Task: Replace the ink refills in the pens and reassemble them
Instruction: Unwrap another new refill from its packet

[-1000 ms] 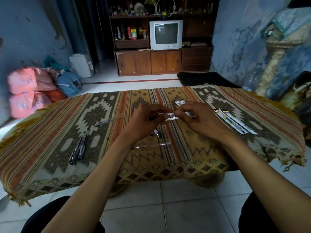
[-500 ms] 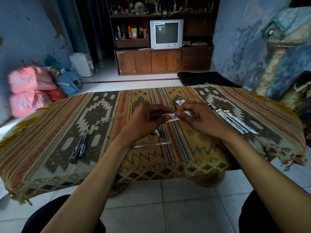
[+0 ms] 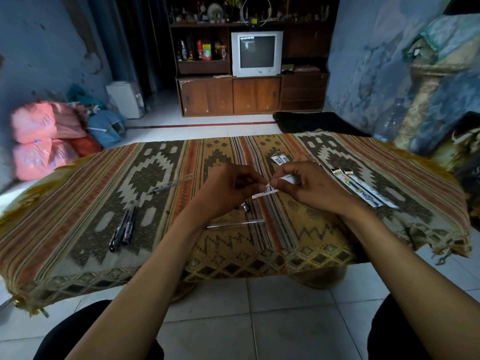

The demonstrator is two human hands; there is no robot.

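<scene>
The tabletop (image 3: pixel 324 245) under its patterned cloth fills my view. Above its middle my left hand (image 3: pixel 228 189) and right hand (image 3: pixel 309 188) meet, both pinching a small white refill packet (image 3: pixel 267 191) by thumb and fingertips, fingers curled. To the right lie two more packaged refills (image 3: pixel 363 189), well apart from my hands. At far left rest two black pens (image 3: pixel 123 227), with a clear pen (image 3: pixel 168 186) beyond them. A clear barrel (image 3: pixel 235 224) lies just near my left wrist, partly hidden.

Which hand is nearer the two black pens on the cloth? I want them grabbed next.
Left. The left hand is right of the black pens; the right hand is farther right, both pinching the refill packet.
</scene>
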